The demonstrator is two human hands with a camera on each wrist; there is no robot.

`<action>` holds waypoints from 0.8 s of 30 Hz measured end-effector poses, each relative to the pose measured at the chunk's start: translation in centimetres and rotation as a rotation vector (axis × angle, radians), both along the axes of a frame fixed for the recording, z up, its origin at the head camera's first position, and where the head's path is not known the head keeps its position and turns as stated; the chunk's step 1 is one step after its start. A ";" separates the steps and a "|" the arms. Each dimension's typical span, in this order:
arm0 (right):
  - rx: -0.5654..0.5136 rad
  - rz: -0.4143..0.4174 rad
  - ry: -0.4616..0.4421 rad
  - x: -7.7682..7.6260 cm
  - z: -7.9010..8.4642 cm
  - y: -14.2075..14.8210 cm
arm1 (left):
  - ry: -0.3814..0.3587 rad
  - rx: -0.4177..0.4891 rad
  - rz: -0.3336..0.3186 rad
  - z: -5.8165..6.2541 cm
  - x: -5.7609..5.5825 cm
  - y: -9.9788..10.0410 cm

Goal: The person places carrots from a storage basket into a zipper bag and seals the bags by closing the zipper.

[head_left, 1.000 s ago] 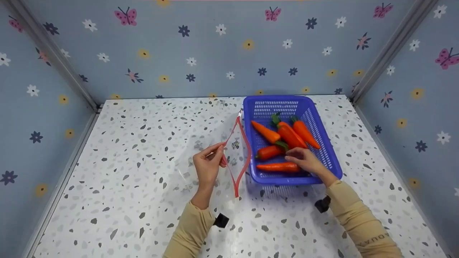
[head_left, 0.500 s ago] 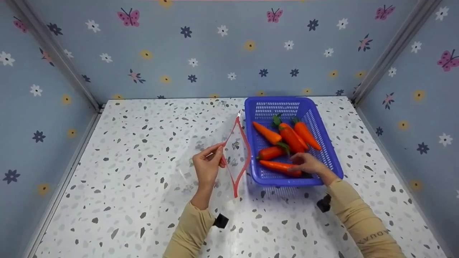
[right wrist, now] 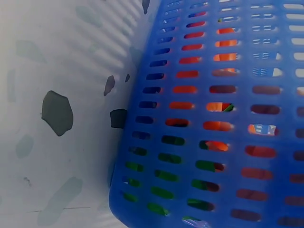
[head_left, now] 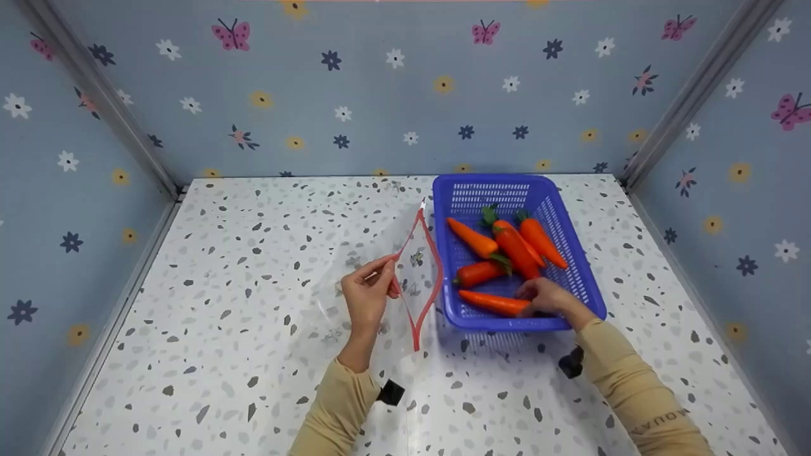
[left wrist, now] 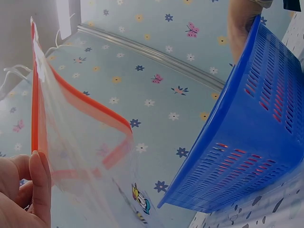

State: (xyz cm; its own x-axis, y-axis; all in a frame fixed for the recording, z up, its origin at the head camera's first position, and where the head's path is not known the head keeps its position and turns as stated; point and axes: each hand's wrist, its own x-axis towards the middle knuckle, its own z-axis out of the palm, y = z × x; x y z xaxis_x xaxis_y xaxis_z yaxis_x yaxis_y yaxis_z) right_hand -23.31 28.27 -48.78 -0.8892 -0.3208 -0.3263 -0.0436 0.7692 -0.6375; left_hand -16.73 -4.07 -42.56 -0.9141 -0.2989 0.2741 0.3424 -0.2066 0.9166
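My left hand (head_left: 366,292) pinches the near side of the red rim of a clear zip bag (head_left: 437,278), whose mouth gapes toward the basket. In the left wrist view, the bag's red zip strip (left wrist: 95,107) and a small cartoon print (left wrist: 141,199) show beside the thumb. Inside a blue slotted basket (head_left: 443,253), my right hand (head_left: 548,297) grips the leafy-end side of the front carrot (head_left: 491,303); its fingertips are partly hidden. Several other carrots lie behind it, one of them a redder carrot (head_left: 516,250). In the right wrist view, the basket wall (right wrist: 190,114) hides the hand.
The basket stands on a speckled white table (head_left: 222,304), right beside the bag's mouth. Blue flowered panels (head_left: 405,88) enclose the table at the back and both sides. A small black block (head_left: 391,392) sits at the left wrist.
My right hand has moved lower and nearer over the front carrot, closing on its right end. That carrot has shifted and turned slightly. The left hand keeps its hold on the bag.
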 end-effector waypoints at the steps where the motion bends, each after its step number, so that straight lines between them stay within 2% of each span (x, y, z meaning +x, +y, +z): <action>1: -0.001 0.007 0.002 0.0 0.0 0.0 | -0.002 -0.002 0.002 0.0 0.0 0.0; 8: 0.007 -0.003 0.012 0.1 0.4 0.3 | -0.017 -0.002 0.009 0.1 0.1 0.0; 19: -0.088 -0.020 0.080 0.6 2.0 1.4 | -0.010 0.016 0.005 0.0 0.0 0.0; 24: -0.134 -0.059 0.073 1.0 3.1 1.6 | -0.014 0.021 -0.005 0.0 0.0 0.0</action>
State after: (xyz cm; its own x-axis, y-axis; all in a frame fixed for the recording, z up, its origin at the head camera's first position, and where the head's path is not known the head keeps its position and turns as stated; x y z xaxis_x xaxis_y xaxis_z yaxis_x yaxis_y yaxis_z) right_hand -22.26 29.88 -45.69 -0.9275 -0.3037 -0.2179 -0.0510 0.6804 -0.7311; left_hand -16.77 -4.03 -42.59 -0.9193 -0.2999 0.2550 0.3285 -0.2275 0.9167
